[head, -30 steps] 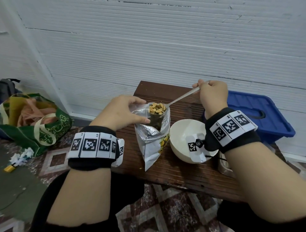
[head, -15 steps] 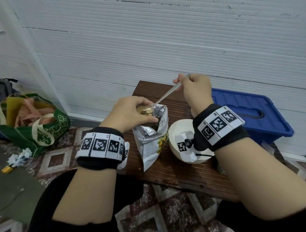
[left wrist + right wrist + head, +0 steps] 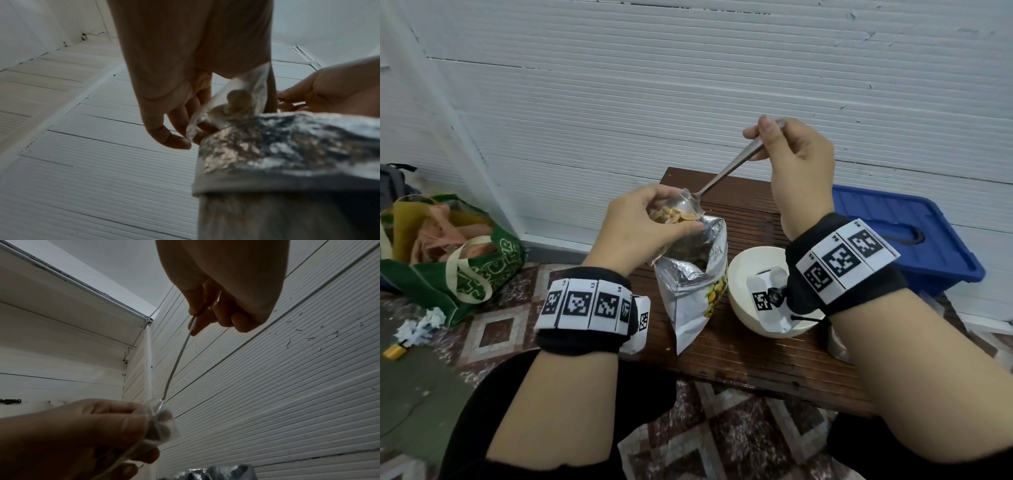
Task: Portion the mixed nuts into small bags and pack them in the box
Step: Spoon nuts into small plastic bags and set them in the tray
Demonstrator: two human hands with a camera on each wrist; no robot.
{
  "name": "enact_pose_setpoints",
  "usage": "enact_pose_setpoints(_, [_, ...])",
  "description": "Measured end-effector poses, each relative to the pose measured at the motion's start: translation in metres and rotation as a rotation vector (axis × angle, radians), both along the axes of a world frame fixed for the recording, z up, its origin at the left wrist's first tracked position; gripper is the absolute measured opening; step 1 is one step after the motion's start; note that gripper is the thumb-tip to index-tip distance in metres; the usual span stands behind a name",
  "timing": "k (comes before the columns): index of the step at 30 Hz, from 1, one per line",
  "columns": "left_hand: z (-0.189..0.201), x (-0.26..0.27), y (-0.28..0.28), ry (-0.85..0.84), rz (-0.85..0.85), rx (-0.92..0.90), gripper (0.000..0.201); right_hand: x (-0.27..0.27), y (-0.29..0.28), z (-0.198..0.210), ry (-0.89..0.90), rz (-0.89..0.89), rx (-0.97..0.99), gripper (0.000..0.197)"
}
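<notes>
My left hand (image 3: 640, 229) pinches a small clear bag (image 3: 681, 209) open above the silver foil nut pouch (image 3: 693, 284), which stands on the brown wooden table (image 3: 756, 363). Nuts (image 3: 671, 216) show inside the clear bag. My right hand (image 3: 794, 164) grips the handle of a metal spoon (image 3: 726, 171), raised steeply with its bowl tipped into the clear bag. In the left wrist view the clear bag (image 3: 236, 100) hangs between my fingers over the foil pouch (image 3: 287, 142). In the right wrist view the spoon (image 3: 176, 363) runs down into the clear bag (image 3: 162, 423).
A white bowl (image 3: 753, 270) stands right of the pouch, partly behind my right wrist. A blue plastic box (image 3: 900, 233) sits at the far right beside the table. A green tote bag (image 3: 458, 253) lies on the floor at left. A white wall is close behind.
My right hand has risen and swung the spoon handle up, tipping the nuts from the spoon into the clear bag. My left hand has lifted the clear bag slightly above the pouch.
</notes>
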State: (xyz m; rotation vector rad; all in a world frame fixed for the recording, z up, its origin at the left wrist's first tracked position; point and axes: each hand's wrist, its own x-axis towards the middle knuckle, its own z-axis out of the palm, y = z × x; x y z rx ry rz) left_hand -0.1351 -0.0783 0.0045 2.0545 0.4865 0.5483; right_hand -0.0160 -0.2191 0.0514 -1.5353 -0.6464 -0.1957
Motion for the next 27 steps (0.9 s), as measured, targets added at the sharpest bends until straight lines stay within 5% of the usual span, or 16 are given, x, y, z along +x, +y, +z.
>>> enact_pose_setpoints(16, [-0.006,-0.007,0.016,-0.048,0.013,0.001,0.043,0.014,-0.012,-0.003,0.005,-0.278,0.138,0.028])
enact_pose_setpoints(22, [-0.006,-0.008,0.015,0.013,-0.049,-0.049,0.032,0.007,-0.007,-0.035,-0.035,-0.102,-0.251,0.024])
enact_pose_setpoints(27, [-0.004,-0.009,0.013,0.018,-0.086,-0.064,0.033,-0.007,-0.001,-0.065,-0.35,0.097,-0.566,0.021])
